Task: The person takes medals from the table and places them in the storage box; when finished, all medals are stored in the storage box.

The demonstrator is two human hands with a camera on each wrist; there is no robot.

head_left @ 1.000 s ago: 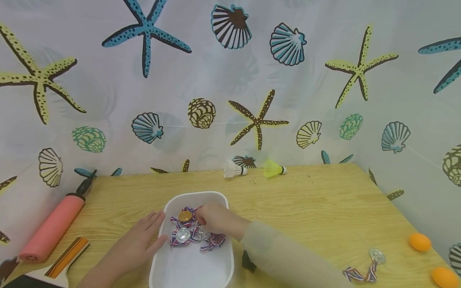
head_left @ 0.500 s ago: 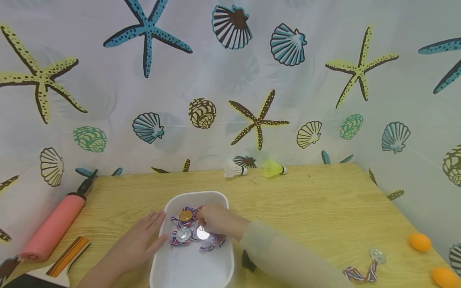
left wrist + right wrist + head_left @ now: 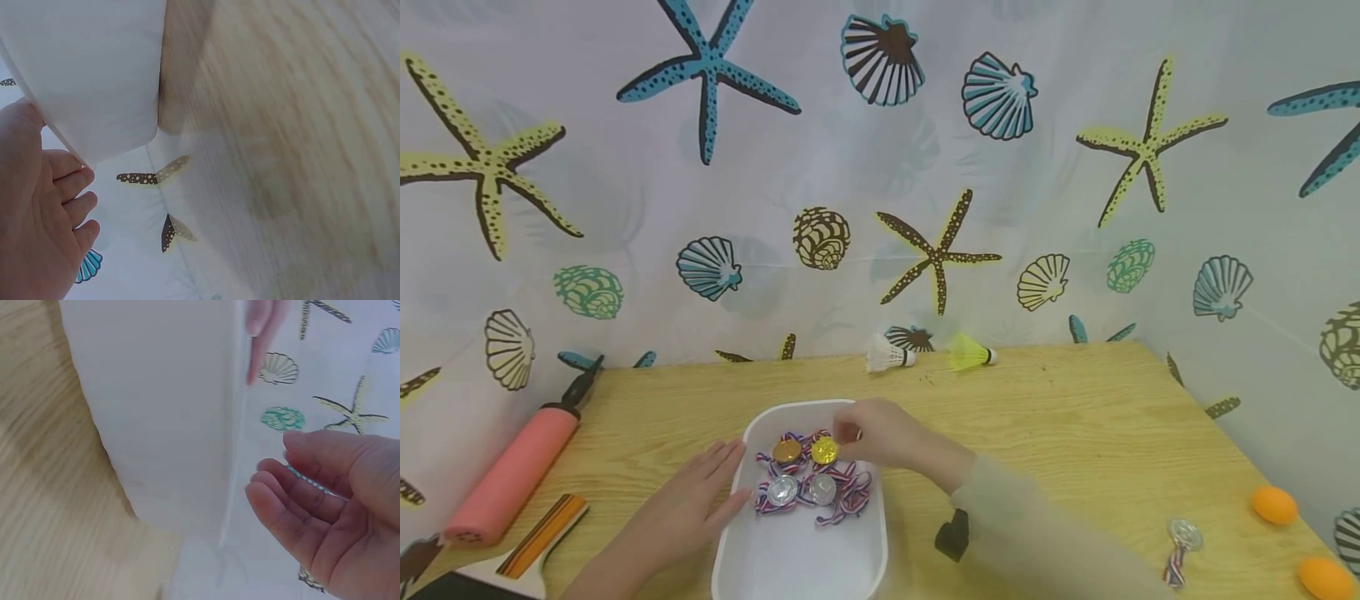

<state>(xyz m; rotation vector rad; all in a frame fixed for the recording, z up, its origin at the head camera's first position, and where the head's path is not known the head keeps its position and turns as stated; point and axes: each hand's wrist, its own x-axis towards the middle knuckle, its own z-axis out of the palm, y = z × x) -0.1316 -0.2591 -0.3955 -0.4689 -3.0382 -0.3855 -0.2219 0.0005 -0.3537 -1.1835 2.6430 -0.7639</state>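
A white plastic bin holds several medals on red, white and blue ribbons. In the head view, a bronze-coloured medal and a gold medal lie at the back. In front of them are two silver medals, the left one and the right one. My right hand hovers over the bin's right rim beside the gold medal; the right wrist view shows its fingers loosely bent around nothing. My left hand rests against the bin's left side, fingers extended and thumb at the rim.
Another silver medal lies at the right, its ribbon partly behind my sleeve. Two orange balls sit near the right edge. Two shuttlecocks, white and yellow, lie at the back. A pink hand pump and a paddle are left.
The gold medal now shows in the bin, where my right hand covered that spot before. My right hand has lifted off and moved right. The left hand has stayed put.
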